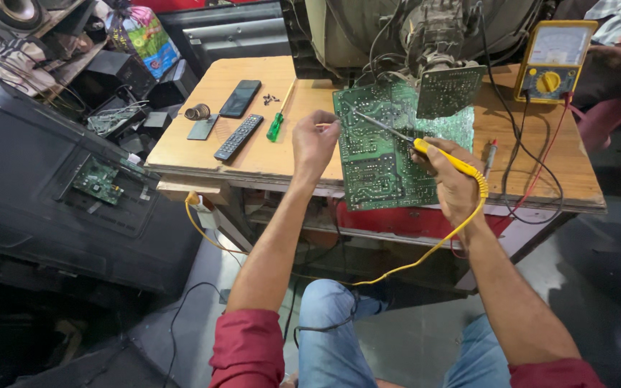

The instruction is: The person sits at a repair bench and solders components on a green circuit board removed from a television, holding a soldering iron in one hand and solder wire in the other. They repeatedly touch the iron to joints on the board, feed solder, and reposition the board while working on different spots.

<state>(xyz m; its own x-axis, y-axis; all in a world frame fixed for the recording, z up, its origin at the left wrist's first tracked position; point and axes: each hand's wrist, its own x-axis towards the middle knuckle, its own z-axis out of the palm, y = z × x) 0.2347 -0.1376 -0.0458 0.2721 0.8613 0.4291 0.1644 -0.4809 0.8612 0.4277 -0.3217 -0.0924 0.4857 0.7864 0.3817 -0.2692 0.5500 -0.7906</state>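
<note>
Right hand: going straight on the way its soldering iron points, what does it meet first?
The right hand aims the soldering iron up-left; its tip seems already near or on the green circuit board, though depth is unclear.

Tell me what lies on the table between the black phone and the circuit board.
A green-handled screwdriver and a few small screws, seen in the head view.

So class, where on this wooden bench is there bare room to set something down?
Bare wood lies at the front left corner of the bench, below the remote, and right of the board toward the meter. The middle is crowded: both hands, board, iron.
</note>
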